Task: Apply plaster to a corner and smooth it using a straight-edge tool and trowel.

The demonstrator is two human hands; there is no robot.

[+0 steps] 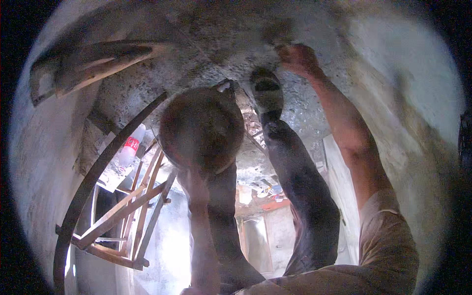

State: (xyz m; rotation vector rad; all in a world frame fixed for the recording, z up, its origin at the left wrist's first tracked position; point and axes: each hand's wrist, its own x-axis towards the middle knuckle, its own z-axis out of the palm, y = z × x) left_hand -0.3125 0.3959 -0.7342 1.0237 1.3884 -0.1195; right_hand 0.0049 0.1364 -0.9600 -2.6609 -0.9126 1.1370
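The dark bowl (201, 130) is above the left forearm (199, 216), before the middle of the floor (137, 86); it hides the left hand, so its grip cannot be told. The right hand (298, 58), fingers curled but too blurred to show any hold, seems to be working at the floor's far edge beyond a shoe (267, 91), which calls for a steady bowl; a bottle (129, 151) lies toward the left edge.
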